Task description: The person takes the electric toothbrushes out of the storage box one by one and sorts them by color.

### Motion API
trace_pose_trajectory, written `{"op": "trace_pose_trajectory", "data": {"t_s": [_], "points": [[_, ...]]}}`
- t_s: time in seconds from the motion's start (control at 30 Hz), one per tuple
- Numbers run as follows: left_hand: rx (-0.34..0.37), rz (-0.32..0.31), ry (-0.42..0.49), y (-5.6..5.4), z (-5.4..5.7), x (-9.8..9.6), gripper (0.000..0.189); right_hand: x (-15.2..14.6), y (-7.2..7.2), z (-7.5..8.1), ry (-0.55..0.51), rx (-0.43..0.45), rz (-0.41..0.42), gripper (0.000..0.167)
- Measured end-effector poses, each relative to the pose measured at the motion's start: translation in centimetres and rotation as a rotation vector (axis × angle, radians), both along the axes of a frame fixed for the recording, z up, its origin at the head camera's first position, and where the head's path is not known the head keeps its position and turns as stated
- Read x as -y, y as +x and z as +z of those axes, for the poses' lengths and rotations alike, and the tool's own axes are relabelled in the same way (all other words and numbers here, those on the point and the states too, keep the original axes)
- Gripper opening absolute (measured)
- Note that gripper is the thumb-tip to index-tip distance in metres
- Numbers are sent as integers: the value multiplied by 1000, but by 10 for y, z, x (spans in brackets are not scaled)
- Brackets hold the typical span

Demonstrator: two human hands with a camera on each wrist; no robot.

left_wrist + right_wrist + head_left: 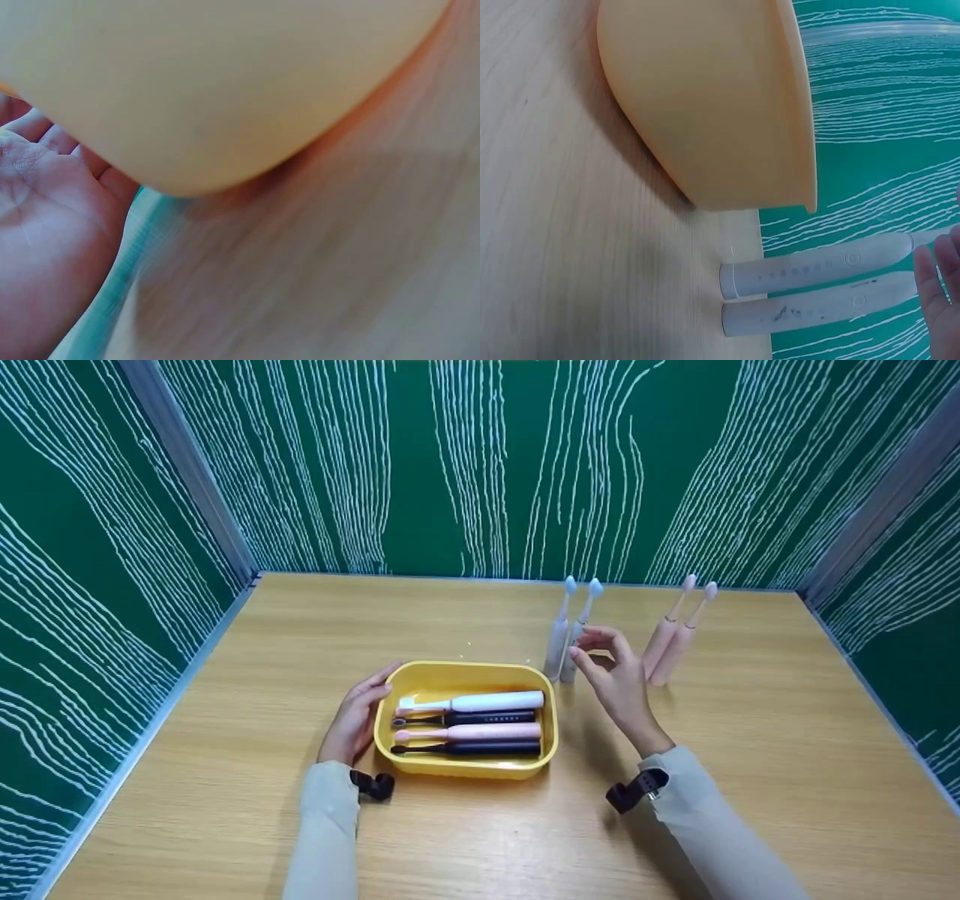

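A yellow plastic bin [472, 769] holds electric toothbrushes lying side by side: a white one [495, 702], a black one [491, 718], a pink one [495, 732] and a dark one [491, 748]. My left hand [356, 720] grips the bin's left end, thumb near the rim; in the left wrist view its palm [52, 217] faces the outer wall. Two pale grey-blue toothbrushes [556, 649] [817, 266] stand upright past the bin's right corner. My right hand [619, 682] is at the right-hand one, thumb and fingers apart around its upper part.
Two pink toothbrushes [673, 649] stand upright farther right, behind my right hand. The wooden table [225, 780] ends at green panels [517, 472] with white wavy lines, at the back and both sides. Small white specks [469, 644] lie behind the bin.
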State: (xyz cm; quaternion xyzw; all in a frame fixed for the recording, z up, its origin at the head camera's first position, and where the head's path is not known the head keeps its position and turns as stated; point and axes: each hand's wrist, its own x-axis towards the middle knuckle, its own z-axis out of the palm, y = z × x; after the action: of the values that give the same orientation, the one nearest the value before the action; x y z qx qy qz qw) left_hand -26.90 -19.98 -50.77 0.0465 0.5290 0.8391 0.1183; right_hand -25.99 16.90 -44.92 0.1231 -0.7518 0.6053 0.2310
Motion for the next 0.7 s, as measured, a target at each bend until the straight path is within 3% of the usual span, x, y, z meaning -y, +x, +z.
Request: {"op": "trace_pose_trajectory", "data": {"t_s": [0.17,0.7], "points": [[-11,3,-34,0,0,0,51,7,0,3,17,-17,30,35],[-7,27,-29,-1,1,-1,51,26,-1,10,138,77,162,34]]}}
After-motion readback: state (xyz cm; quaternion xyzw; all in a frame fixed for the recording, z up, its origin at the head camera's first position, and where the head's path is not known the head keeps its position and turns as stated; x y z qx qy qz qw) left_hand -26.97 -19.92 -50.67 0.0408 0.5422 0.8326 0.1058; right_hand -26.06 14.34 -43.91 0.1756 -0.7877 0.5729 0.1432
